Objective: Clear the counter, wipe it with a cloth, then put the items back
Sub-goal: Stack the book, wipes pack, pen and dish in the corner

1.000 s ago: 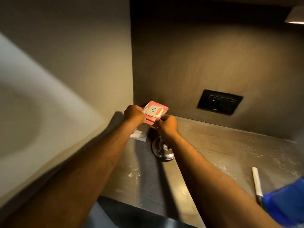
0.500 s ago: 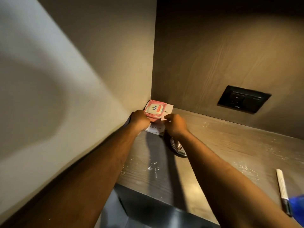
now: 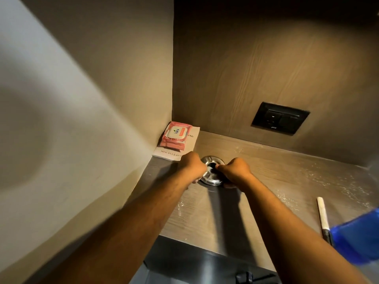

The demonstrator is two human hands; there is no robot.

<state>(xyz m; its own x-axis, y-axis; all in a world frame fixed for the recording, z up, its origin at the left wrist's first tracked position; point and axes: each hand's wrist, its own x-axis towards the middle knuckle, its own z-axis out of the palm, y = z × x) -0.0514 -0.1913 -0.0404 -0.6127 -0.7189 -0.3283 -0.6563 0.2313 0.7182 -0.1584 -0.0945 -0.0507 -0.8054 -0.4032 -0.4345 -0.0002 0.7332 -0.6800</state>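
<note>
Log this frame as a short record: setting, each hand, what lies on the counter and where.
setting: wood-grain counter in a corner, black wall socket above it
left hand: at the left rim of the round metal dish
right hand: at the dish's right rim
grip: cannot tell whether the fingers have closed on it
pink wipes pack: on a white booklet in the back left corner
marker: at the right, lying flat
blue object: blurred, at the right edge
</note>
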